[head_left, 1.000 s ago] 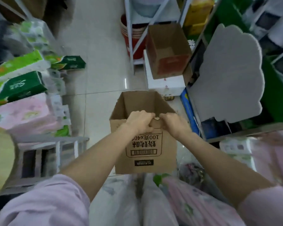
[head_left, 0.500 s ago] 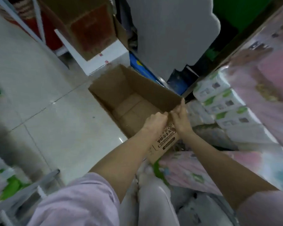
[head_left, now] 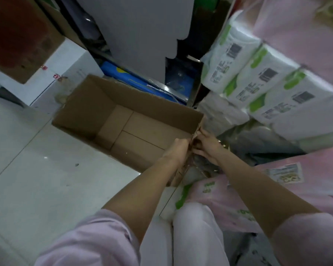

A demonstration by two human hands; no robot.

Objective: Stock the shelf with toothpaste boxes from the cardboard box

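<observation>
Since the earlier frames the cardboard box (head_left: 123, 120) has tipped further over, so that its open mouth now faces up toward the camera, and both hands have slid along to its near right corner.

Head view: the cardboard box sits low against the pale tiled floor (head_left: 27, 169), its inside bare; only the folded bottom flaps show, and no toothpaste boxes are visible in it. The left hand (head_left: 178, 148) grips the near wall of the box at that corner, fingers curled over the edge. The right hand (head_left: 208, 145) is just beside it, its fingers pinching the torn corner seam, the two hands almost touching. Both forearms come out of pale pink sleeves (head_left: 96, 239).

Beyond the box stands a grey board (head_left: 142, 35) against a dark shelf frame, with a blue package (head_left: 123, 75) at its foot. To the right, white-and-green tissue packs (head_left: 258, 77) are stacked in a row, and pink packs (head_left: 296, 185) lie near the right arm. At upper left a second brown carton (head_left: 17, 39) rests on a white box (head_left: 69, 60).
</observation>
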